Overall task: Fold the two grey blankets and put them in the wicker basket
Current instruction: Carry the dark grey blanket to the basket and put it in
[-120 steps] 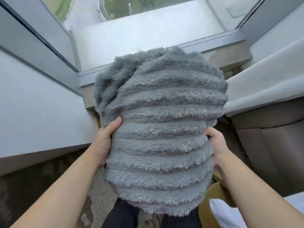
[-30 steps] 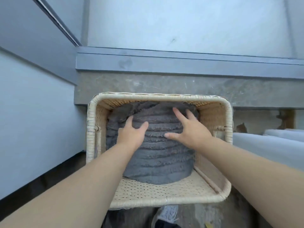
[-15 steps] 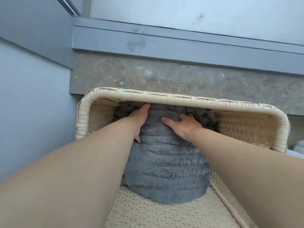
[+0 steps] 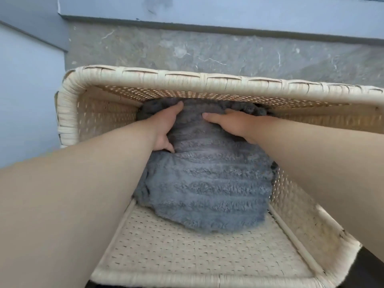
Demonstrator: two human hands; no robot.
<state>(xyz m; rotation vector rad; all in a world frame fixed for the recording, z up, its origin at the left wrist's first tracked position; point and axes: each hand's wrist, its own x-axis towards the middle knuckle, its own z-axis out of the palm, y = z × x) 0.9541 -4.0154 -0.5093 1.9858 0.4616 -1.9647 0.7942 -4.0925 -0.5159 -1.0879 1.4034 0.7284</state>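
A folded grey blanket [image 4: 207, 190], fluffy with ridged stripes, lies inside the pale wicker basket [image 4: 187, 79] and fills its far half. My left hand [image 4: 166, 125] presses flat on the blanket's far left top, thumb dug into the pile. My right hand [image 4: 228, 122] lies flat on the far right top, fingers reaching toward the basket's back wall. Both forearms stretch down into the basket. Darker fluffy fabric shows at the back edge; I cannot tell whether it is a second blanket.
The basket stands against a grey stone ledge [image 4: 207, 48] below a blue-grey frame [image 4: 207, 9]. A pale wall [image 4: 25, 90] is close on the left. The basket's woven floor [image 4: 187, 252] shows bare in front of the blanket.
The blanket went from held up in the air to lying in the basket. My hands have slid farther toward the back wall, and the camera has come lower and closer.
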